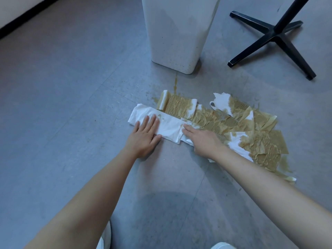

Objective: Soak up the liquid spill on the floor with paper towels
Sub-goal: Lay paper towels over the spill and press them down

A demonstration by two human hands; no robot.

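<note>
Pressing flat w/ both hands: left hand is spread palm-down, fingers together-ish, on the left end of a dry white towel strip; right hand lies open, fingers extended, on the same strip's right end where it meets the wet sheets. Neither pinches anything.

Progress, as a judgement: well along but not done. Most of the spill sits under a layer of soaked paper towels running from approx 12 o'clock of the hands out to 3–4 o'clock. Those sheets are tan-brown, wrinkled, clinging to the floor, w/ only a few white corners left, so prob near saturated. The fresh strip is still mostly white; small tan spots show by the left fingertips, so wicking has only begun.

Left to do: a thin brown trickle at 12 o'clock runs bare toward the base of the white speckled bin; streaks also show past the towels' edge at 4 o'clock. Wet sheets still need lifting.

Textures: thin, crinkly tissue-like paper, prob tears easily when wet; smooth grey tile-like floor; black metal cross-shaped stand base at 2 o'clock, well apart.
</note>
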